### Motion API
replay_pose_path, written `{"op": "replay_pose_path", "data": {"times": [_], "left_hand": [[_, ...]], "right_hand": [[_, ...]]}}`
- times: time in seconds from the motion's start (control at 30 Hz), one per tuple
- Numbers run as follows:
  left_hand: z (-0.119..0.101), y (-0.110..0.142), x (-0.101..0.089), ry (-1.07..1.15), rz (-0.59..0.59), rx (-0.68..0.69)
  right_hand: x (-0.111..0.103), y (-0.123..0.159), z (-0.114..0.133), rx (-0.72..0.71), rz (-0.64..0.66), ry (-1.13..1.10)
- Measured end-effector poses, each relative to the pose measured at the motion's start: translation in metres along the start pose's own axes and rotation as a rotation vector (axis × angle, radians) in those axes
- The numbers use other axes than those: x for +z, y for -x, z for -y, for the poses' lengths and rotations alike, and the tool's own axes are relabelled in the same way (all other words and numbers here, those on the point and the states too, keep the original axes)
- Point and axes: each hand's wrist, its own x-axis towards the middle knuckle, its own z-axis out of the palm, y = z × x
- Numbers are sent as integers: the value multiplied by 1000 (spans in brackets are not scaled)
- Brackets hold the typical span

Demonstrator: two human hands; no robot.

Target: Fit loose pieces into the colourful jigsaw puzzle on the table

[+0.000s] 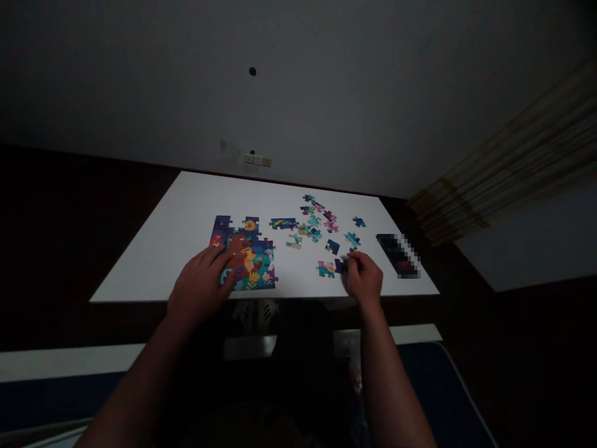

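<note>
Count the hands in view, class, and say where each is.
2: the left hand lies on the joined puzzle section; the right hand, its grip curled, is at loose puzzle pieces.

place: room, probably a home (dimly lit) | striped curtain (494,171) | wall sockets (258,160) | plain wall (336,93)

A partly assembled puzzle (259,264) is laid flat left of centre on the desk (153,249). A brown animal figure is printed on its face, and its upper edge is stepped and notched. Loose puzzle pieces (314,234) in teal, purple and dark blue are scattered to its right; one blue-teal piece (359,221) is set apart.
</note>
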Motion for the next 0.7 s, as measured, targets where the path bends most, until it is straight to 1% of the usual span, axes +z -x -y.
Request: {"op": "replay_pose_path", "data": {"times": [0.1, 0.27, 0.33, 0.43, 0.53, 0.6, 0.7], "left_hand": [[-1, -1, 0, -3, -7, -6], [-1, -2, 0, -6, -3, 2], [-1, -3, 0, 0, -3, 5], [-1, -3, 0, -10, 12, 0], [-2, -3, 0, -40, 41, -20], [-3, -3, 0, -42, 45, -30], [-4, -3, 0, -29, 38, -33]], "right_hand": [[0, 1, 3, -47, 41, 29], [-2, 2, 2, -9, 47, 19], [-3, 3, 0, -3, 9, -15], [-5, 6, -2, 18, -116, -102], [-9, 6, -4, 86, -215, -166], [-11, 6, -5, 134, -228, -188], [-14, 5, -4, 174, -205, -214]]}}
